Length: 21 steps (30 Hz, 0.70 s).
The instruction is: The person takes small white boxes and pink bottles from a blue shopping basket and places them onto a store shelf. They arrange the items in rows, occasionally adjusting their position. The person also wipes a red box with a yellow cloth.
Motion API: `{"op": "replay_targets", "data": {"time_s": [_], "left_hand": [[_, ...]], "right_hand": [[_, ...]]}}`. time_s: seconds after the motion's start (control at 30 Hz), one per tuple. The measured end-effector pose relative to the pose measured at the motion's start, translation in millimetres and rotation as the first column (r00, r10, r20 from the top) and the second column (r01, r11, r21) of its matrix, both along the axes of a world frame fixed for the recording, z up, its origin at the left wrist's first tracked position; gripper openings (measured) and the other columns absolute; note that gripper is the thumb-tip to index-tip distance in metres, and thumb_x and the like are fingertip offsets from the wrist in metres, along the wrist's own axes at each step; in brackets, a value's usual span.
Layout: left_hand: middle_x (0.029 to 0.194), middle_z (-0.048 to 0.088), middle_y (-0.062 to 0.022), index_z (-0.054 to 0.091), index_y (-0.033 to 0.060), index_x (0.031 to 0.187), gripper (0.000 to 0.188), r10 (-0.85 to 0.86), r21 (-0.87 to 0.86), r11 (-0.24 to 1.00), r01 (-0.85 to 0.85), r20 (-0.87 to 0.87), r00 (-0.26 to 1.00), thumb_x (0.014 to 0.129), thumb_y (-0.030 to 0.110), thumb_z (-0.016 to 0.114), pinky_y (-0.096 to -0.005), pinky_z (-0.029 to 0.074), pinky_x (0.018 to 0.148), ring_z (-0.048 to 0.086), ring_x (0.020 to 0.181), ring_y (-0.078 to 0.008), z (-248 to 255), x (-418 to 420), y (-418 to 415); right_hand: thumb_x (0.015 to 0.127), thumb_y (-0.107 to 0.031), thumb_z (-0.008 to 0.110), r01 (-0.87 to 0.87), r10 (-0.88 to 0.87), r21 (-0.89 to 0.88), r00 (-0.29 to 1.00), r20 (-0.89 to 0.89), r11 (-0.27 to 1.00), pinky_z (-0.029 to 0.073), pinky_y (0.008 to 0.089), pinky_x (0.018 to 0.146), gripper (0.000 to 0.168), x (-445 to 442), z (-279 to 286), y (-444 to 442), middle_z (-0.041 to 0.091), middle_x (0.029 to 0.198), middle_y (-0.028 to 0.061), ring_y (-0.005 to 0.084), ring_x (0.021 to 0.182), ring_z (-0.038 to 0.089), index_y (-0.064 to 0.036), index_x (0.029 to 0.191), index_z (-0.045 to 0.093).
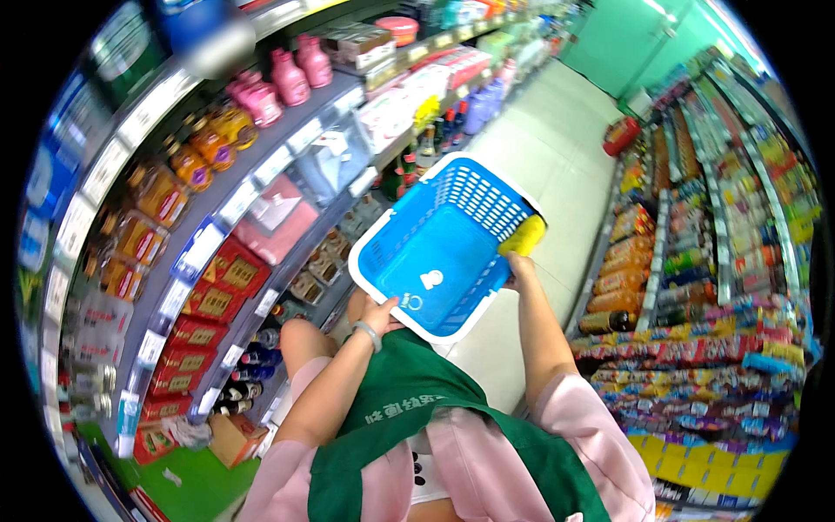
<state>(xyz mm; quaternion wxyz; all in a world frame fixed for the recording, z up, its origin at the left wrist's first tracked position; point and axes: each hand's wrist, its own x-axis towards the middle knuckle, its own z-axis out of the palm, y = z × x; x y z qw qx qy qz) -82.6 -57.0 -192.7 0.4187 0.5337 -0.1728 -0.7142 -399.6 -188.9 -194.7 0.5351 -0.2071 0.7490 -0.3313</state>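
A blue plastic shopping basket (pixel 424 254) with a white rim is tilted toward me, its inside facing up. White marks show on its bottom, and no goods are visible inside. My left hand (pixel 380 318) grips the near-left part of the rim, thumb on top. At the right side, my right hand (pixel 518 269) holds a yellow cloth (pixel 524 236) against the rim and side wall. The fingers of that hand are partly hidden behind the basket.
Shelves (pixel 261 176) on the left hold bottles, red boxes (pixel 215 303) and folded textiles (pixel 277 218). Drink bottles (pixel 620 280) and snack packets fill the right shelves. Between them a tiled aisle (pixel 541 143) runs to a green door (pixel 607 46). A cardboard box (pixel 235 438) stands low left.
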Motion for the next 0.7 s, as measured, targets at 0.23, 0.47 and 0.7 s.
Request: {"op": "replay_targets", "data": {"time_s": [0.23,0.47,0.7], "left_hand": [[0.119,0.054,-0.0098,0.033,0.0160,0.136,0.046,0.027,-0.124,0.992,-0.019,0.057,0.998,0.095,0.024,0.053,-0.0410,0.054,0.079,0.061,0.099,-0.0271,-25,8,20],[0.130,0.047,-0.0197,0.028,-0.0016,0.139,0.059,0.007,-0.239,0.971,-0.010,-0.014,1.000,0.099,0.039,0.041,-0.0407,0.044,0.097,0.055,0.112,-0.0304,-22,24,72],[0.124,0.051,-0.0221,0.033,-0.0030,0.135,0.052,0.038,-0.213,0.975,-0.056,-0.088,0.995,0.101,0.036,0.038,-0.0399,0.048,0.093,0.058,0.109,-0.0319,-15,36,95]], "right_hand": [[0.084,-0.019,0.058,0.056,-0.064,-0.101,0.995,-0.073,0.993,0.059,0.0431,0.059,0.035,6,-8,30,0.065,0.093,0.0179,0.0303,0.072,0.068,0.006,0.108,0.057],[0.085,-0.013,0.052,0.318,-0.284,-0.267,0.945,0.159,0.910,0.057,0.0392,0.051,0.026,-30,13,102,0.063,0.086,0.0115,0.0248,0.064,0.066,0.002,0.107,0.053],[0.097,-0.023,0.043,0.562,-0.466,-0.142,0.781,0.415,0.815,0.059,0.0389,0.063,0.028,-111,-8,87,0.060,0.096,0.0136,0.0232,0.074,0.064,-0.001,0.114,0.044]]}}
